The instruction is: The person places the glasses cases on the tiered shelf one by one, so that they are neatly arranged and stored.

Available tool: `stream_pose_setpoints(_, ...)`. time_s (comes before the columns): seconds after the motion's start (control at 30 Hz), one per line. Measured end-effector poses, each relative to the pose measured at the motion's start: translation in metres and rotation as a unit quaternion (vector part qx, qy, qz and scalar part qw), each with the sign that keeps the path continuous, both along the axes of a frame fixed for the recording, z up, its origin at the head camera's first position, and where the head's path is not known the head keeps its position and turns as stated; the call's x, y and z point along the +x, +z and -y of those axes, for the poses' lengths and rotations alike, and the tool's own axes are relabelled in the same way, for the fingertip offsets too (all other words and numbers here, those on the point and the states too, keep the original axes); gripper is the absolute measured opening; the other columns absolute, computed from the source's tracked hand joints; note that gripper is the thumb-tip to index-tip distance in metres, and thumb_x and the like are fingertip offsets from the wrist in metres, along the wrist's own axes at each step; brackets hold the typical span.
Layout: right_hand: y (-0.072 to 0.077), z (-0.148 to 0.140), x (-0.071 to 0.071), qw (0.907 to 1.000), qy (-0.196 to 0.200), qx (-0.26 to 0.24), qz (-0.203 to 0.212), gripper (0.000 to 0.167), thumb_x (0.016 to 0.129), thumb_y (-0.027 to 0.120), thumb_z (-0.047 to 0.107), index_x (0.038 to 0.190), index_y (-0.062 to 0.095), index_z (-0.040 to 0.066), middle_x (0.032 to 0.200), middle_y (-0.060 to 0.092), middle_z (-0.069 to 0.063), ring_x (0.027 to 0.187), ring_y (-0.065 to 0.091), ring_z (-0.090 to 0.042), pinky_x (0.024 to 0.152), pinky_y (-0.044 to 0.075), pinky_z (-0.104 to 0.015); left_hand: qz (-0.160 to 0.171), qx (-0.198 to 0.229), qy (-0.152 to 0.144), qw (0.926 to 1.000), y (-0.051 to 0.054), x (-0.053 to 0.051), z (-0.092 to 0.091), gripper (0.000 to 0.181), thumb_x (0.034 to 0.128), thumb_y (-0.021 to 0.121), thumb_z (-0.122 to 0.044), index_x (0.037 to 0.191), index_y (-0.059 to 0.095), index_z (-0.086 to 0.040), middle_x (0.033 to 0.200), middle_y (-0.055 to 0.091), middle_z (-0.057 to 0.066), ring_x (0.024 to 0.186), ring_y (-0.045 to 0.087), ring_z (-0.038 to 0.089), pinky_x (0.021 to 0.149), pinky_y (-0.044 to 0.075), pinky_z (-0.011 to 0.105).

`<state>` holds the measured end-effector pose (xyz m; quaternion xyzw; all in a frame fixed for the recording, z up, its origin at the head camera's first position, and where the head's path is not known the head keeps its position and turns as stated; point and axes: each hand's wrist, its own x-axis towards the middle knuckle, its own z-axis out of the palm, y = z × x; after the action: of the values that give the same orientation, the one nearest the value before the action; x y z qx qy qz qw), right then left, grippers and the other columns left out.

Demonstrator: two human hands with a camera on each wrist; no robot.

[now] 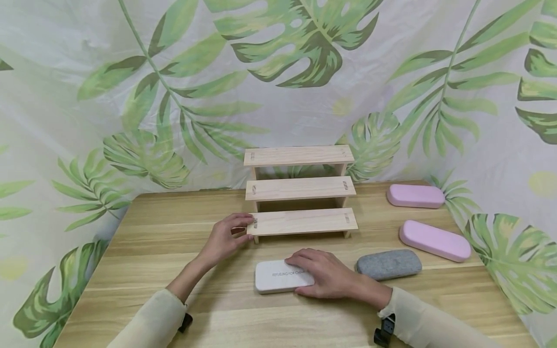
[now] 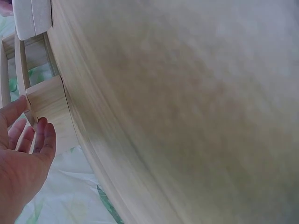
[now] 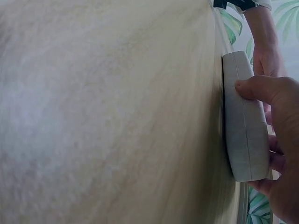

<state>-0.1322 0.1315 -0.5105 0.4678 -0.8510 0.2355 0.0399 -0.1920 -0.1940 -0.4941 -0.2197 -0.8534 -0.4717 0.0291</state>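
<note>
A white eyeglass case (image 1: 271, 282) with dark lettering lies on the table in front of a three-tier wooden stand (image 1: 300, 223). My right hand (image 1: 327, 274) grips the case's right part, thumb on the near side and fingers over the far side. The right wrist view shows the thumb against the pale side of the case (image 3: 245, 135), which rests on the tabletop. At the left end of the stand's lowest step, my left hand (image 1: 225, 238) pinches the board between thumb and fingers. In the left wrist view, that hand (image 2: 23, 161) is at the step's edge.
A grey fabric-like case (image 1: 389, 265) lies to the right, just beyond my right wrist. Two pink cases (image 1: 415, 195), one nearer than the other, lie near the table's right edge. Leaf-printed cloth (image 1: 304, 111) hangs behind the wooden table (image 1: 174, 227).
</note>
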Motion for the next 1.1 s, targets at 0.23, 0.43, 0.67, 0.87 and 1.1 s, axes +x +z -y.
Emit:
stream_pose_setpoints(0.23,0.002,-0.004,-0.001,1.0000,0.001,-0.003,-0.008,0.070,0.086,0.087,0.045,0.144,0.063,0.015,0.136,0.066,-0.004,0.122,0.066,-0.020,0.101,0.061,-0.037,-0.012,-0.004,-0.013,0.9998,-0.002,-0.003,0.001,0.042,0.0849,0.083,0.010,0.126,0.073,0.006,0.137,0.066,0.021,0.120,0.068,0.040,0.100,0.063,0.046)
stream_pose_setpoints(0.43,0.003,-0.008,-0.004,0.9994,0.009,-0.013,-0.031,0.070,0.083,0.088,0.045,0.140,0.066,0.012,0.133,0.068,-0.005,0.119,0.067,-0.020,0.097,0.063,-0.035,-0.014,-0.011,-0.018,0.9997,-0.001,-0.003,0.001,0.041,0.0858,0.083,0.009,0.126,0.073,0.007,0.137,0.065,0.021,0.122,0.067,0.039,0.100,0.063,0.046)
stream_pose_setpoints(0.67,0.006,-0.012,-0.006,0.9991,0.014,-0.020,-0.034,0.067,0.083,0.088,0.043,0.138,0.067,0.012,0.132,0.069,-0.006,0.117,0.068,-0.021,0.093,0.064,-0.035,-0.011,-0.020,-0.015,0.9996,-0.001,-0.004,0.001,0.041,0.0862,0.083,0.007,0.126,0.074,0.006,0.137,0.065,0.020,0.119,0.069,0.037,0.099,0.064,0.046)
stream_pose_setpoints(0.87,0.011,-0.015,-0.008,0.9994,0.014,-0.016,-0.026,0.067,0.084,0.088,0.042,0.139,0.067,0.010,0.134,0.068,-0.006,0.118,0.068,-0.021,0.096,0.063,-0.036,-0.013,-0.023,-0.018,0.9995,0.000,-0.004,0.001,0.041,0.0865,0.083,0.007,0.126,0.073,0.006,0.137,0.065,0.020,0.119,0.069,0.037,0.099,0.063,0.048)
stream_pose_setpoints(1.1,0.019,-0.018,-0.013,0.9992,0.015,-0.026,-0.026,0.066,0.086,0.086,0.042,0.140,0.066,0.009,0.135,0.068,-0.007,0.117,0.069,-0.020,0.094,0.064,-0.033,-0.005,-0.023,-0.019,0.9996,0.000,-0.004,0.003,0.040,0.0867,0.084,0.006,0.126,0.074,0.006,0.136,0.065,0.019,0.121,0.068,0.037,0.100,0.063,0.047)
